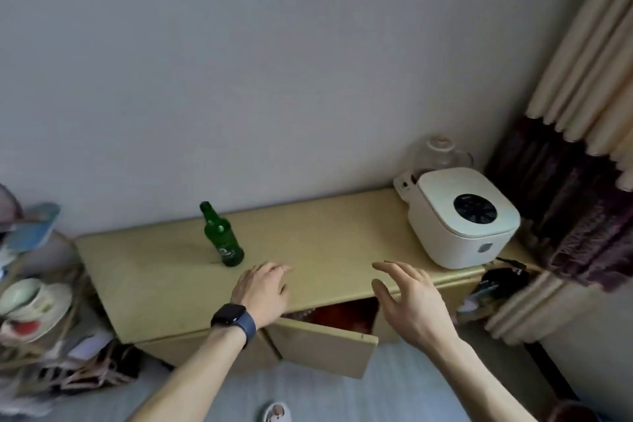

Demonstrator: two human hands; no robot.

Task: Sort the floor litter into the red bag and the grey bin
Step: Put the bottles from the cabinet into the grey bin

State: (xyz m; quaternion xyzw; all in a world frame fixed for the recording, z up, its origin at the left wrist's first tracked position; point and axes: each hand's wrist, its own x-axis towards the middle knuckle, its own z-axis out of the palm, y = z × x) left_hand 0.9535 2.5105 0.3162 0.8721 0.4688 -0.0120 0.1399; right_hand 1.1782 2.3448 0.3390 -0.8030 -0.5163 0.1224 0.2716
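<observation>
Both hands empty: left hand [262,291] flat on the cabinet [325,236], right hand [407,298] hovering, fingers spread. No bag, bin or litter visible, so progress unclear.

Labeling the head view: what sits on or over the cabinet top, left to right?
Green bottle → left hand → right hand → white appliance, all along the cabinet top. Both hands are open and hold nothing.
</observation>
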